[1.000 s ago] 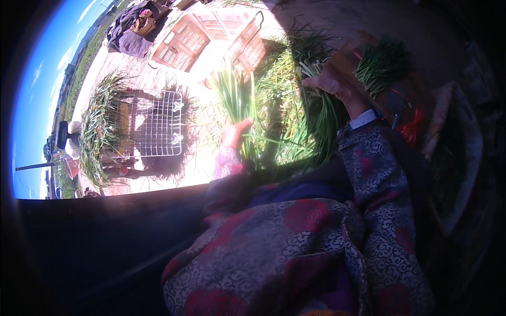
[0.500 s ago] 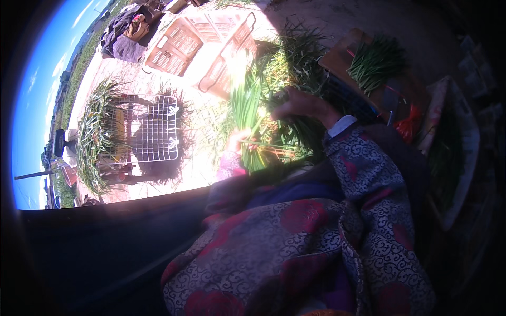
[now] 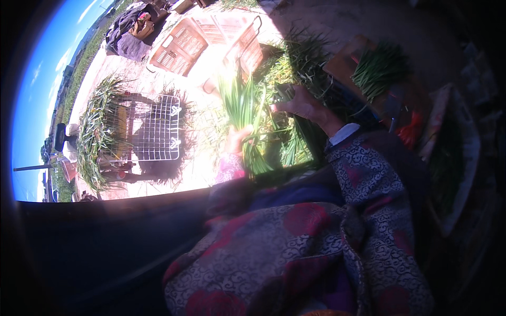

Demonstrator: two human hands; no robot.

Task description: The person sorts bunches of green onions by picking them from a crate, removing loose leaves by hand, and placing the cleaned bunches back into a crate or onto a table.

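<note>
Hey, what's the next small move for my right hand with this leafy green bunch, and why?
I'd probably bring the right hand left to the leafy green bunch and tidy its near side. The left hand grips the bunch, the right is just beside it, and the leaves fan out unevenly. Whether the right holds anything is unclear.

Left fingers (image 3: 245, 131) curled closed; right fingers (image 3: 300, 95) bent, thumb (image 3: 280, 107) extended; 2 forearms (image 3: 354, 158) outstretched.
</note>
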